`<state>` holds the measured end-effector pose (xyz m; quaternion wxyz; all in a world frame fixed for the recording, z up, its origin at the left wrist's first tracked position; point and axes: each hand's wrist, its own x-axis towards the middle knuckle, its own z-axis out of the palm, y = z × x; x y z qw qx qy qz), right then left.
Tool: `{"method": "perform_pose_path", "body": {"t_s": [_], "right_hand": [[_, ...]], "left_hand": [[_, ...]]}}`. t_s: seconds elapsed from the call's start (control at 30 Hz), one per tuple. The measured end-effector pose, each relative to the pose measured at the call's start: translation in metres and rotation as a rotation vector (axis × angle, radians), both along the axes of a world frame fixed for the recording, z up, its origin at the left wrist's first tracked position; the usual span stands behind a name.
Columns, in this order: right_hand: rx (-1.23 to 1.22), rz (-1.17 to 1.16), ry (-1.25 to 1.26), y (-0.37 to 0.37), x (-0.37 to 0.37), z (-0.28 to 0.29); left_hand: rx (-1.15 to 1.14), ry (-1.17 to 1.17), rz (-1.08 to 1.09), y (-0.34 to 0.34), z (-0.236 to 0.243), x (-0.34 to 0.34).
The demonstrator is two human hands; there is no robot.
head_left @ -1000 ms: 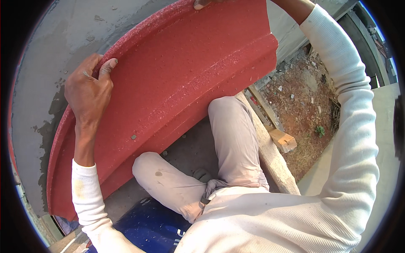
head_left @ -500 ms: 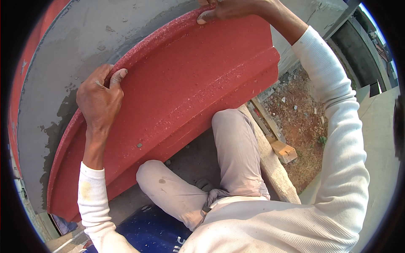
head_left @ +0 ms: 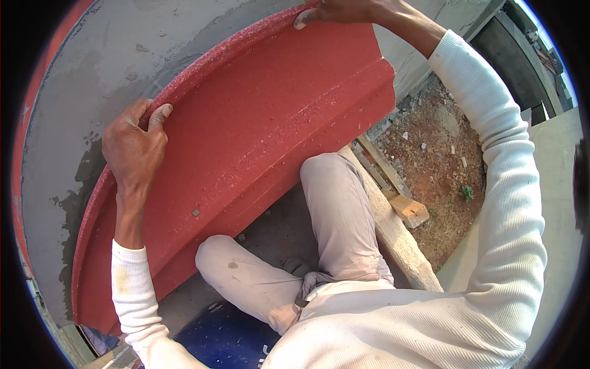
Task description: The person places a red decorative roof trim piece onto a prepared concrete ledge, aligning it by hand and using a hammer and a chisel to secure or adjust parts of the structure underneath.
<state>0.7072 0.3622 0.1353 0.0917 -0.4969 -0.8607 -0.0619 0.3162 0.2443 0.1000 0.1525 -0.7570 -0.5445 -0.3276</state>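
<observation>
A large red panel [head_left: 258, 129] with a curved rim and a stepped lower part lies slantwise above my knees, against a grey plastered surface [head_left: 98, 74]. My left hand [head_left: 135, 138] grips the curved rim at the left, thumb on the front face and fingertips hidden over the edge. At the top, my right hand [head_left: 319, 13] holds the same rim, thumb on its front and the other fingers mostly out of sight. My knees are bent just below the panel's lower edge.
A rough wooden beam [head_left: 399, 246] runs beside my right leg, with shorter planks [head_left: 405, 209] beyond it. Dirt ground with rubble [head_left: 442, 147] lies lower at the right, bordered by concrete walls [head_left: 504, 61]. A blue object [head_left: 209, 326] is under me at the lower left.
The panel and both hands shifted down in the picture, then slightly up and leftward. More of my right hand shows than a second ago. Both grips remain on the rim.
</observation>
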Motion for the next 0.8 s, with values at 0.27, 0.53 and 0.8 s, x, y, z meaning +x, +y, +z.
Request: {"method": "perform_pose_path", "body": {"t_s": [0.27, 0.53, 0.8], "right_hand": [[0.285, -0.118, 0.037, -0.03, -0.002, -0.04], [0.183, -0.117, 0.009, -0.026, -0.008, -0.016], [0.166, -0.067, 0.121, 0.041, 0.039, -0.016]], "left_hand": [[-0.059, 0.069, 0.098, 0.008, -0.008, 0.005], [-0.184, 0.077, 0.191, 0.003, 0.002, 0.004], [0.054, 0.047, -0.014, -0.003, 0.005, -0.001]]}}
